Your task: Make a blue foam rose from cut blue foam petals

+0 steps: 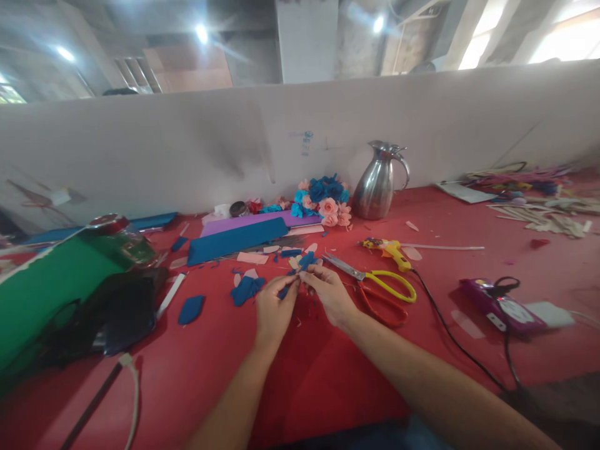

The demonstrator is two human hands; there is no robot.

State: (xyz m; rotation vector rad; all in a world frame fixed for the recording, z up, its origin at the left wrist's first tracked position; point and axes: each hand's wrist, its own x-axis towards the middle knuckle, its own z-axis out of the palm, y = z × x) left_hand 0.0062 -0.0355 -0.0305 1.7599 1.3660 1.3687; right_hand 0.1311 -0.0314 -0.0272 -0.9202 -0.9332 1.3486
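glaring ceiling lights (201,33), overexposed windows (569,39) upper right, soft shadows, blurred stretched edges

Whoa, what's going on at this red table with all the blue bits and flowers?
A person's left hand and right hand meet over the red table, seemingly pinching a small blue piece; they hide too much to tell its exact shape. Other cut blue pieces lie nearby. Just to the right are scissors, lying unheld, and a yellow glue gun. Farther back, pink and blue flowers sit bunched beside a metal jug.
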